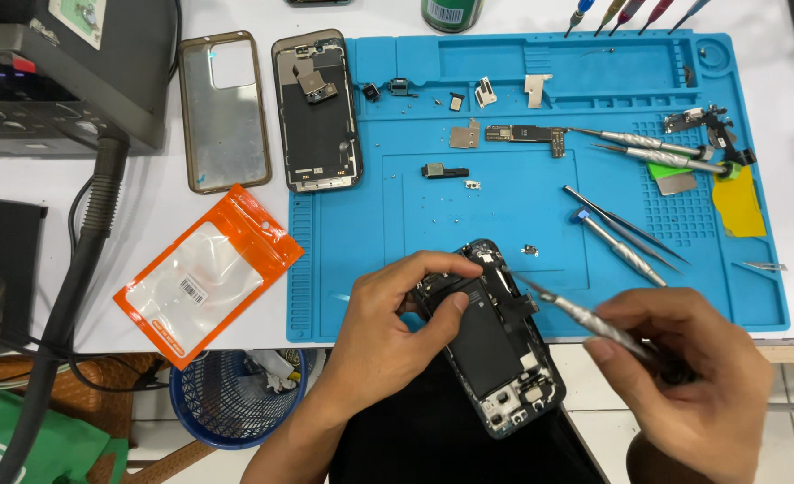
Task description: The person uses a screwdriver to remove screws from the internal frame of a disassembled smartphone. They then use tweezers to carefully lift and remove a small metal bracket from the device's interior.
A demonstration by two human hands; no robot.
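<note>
From the head view, the left hand (388, 336) is holding an opened phone (495, 345) just off the near edge of the blue work mat (370, 233), over the person's dark lap rather than on the tabletop (146, 242). Its grip is pressed together on the phone's upper left side, thumb lying across the dark battery area and fingers curling behind the frame. The phone's long axis is running diagonally, its top end pointing up and left toward the mat and its bottom end pointing down and right toward the person's body.

The right hand (693, 376) is sitting to the right of the phone and slightly lower, its grip pinching a slim metal screwdriver (585, 318). The tool's shaft is slanting up and left from that hand, and its tip is reaching the upper right edge of the phone's inside, near the small brackets there; whether the tip is actually touching a screw is too fine to tell. So the phone is lying left of the tool hand, and the tool is crossing the phone's long axis at an angle.

Farther back on the mat, small brackets, a narrow circuit board (524, 135) and spare tweezers (625, 229) are lying well apart from both hands. A second opened phone (316, 112) and an orange pouch (208, 273) are resting to the left
</note>
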